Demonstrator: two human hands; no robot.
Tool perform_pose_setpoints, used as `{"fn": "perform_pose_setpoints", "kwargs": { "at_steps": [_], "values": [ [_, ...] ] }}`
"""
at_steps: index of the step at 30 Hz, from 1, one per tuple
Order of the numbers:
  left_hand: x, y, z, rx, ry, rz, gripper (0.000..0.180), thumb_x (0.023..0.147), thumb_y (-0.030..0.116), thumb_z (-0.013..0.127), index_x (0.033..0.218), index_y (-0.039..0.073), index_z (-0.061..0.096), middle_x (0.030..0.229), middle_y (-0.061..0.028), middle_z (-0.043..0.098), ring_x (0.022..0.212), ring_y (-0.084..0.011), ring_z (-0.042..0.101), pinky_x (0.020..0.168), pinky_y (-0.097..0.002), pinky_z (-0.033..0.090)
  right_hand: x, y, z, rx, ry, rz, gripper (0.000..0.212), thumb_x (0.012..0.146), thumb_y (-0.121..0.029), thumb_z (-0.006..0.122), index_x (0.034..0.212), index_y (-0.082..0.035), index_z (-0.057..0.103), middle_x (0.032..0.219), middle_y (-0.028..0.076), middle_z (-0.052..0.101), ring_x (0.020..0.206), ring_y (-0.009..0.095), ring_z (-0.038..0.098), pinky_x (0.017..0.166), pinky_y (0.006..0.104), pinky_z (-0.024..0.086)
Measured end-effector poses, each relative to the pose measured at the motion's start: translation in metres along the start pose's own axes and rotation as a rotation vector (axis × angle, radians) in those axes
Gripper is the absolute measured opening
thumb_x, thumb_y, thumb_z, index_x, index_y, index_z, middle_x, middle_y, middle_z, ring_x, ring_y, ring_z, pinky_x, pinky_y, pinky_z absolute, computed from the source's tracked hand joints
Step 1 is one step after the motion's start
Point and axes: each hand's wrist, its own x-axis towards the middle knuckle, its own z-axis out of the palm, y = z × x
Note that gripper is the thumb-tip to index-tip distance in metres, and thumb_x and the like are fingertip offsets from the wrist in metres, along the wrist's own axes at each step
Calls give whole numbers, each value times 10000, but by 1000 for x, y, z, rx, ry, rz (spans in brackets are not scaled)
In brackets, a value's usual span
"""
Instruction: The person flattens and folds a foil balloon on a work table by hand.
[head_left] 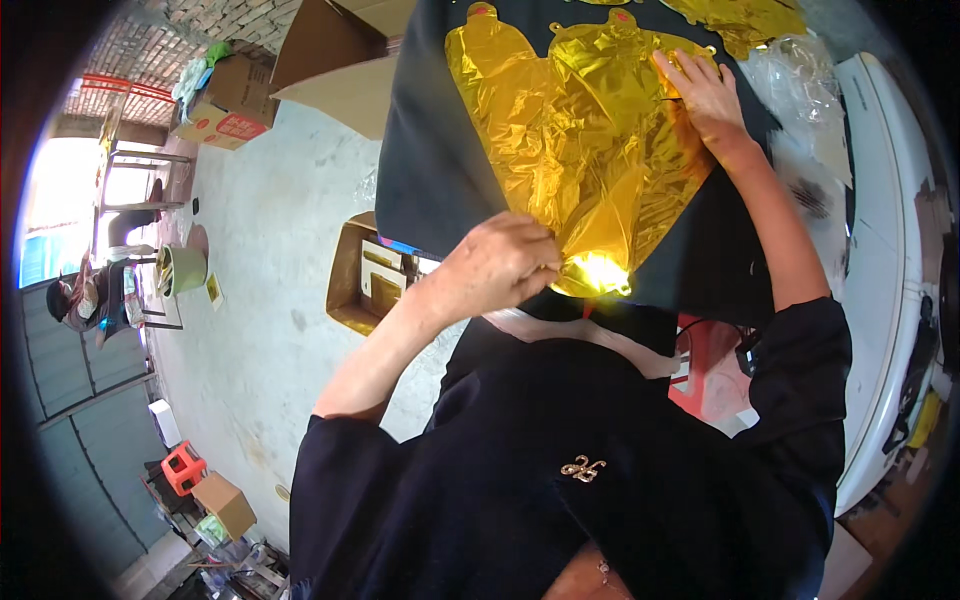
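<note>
Gold foil (570, 130) lies on the black table (430, 150) under the spread right hand (708, 98); left hand (508, 258) curls at the table's near edge, pinch unclear; plastic (795, 80) lies right of the table, a box (345, 290) left

Left fingers (541, 254) and right fingers (692, 70) touch crinkled gold foil (585, 150).

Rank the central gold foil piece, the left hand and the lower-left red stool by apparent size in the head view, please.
1. Gold foil piece
2. Left hand
3. Red stool, farther from the camera
</note>
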Motion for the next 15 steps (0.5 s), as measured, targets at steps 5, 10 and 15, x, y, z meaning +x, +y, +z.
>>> {"fn": "perform_pose_setpoints", "kwargs": {
  "at_steps": [5,10,15],
  "values": [
    [0,18,-28,69,-24,-64,158,866,177,799,862,43,715,861,-87,669,912,-286,657,865,-394,509,-7,5,-2,39,130,-28,691,964,-68,547,1604,-308,444,1508,98,578,1373,331,543,1146,570,380],
    [44,8,-41,169,172,4,206,875,204,795,985,43,729,1020,-89,693,978,-292,642,882,-401,494,-4,0,-6,35,225,-42,643,951,-117,583,1567,-284,506,1445,85,627,1310,313,583,1095,562,429],
    [111,-11,11,397,437,-60,645,913,486,732,1426,117,603,1499,-192,513,1432,-425,415,1160,-609,325,-6,-1,-11,75,197,-10,674,928,-211,634,1582,-285,488,1446,78,614,1298,295,584,1117,574,410]
  ]
}}
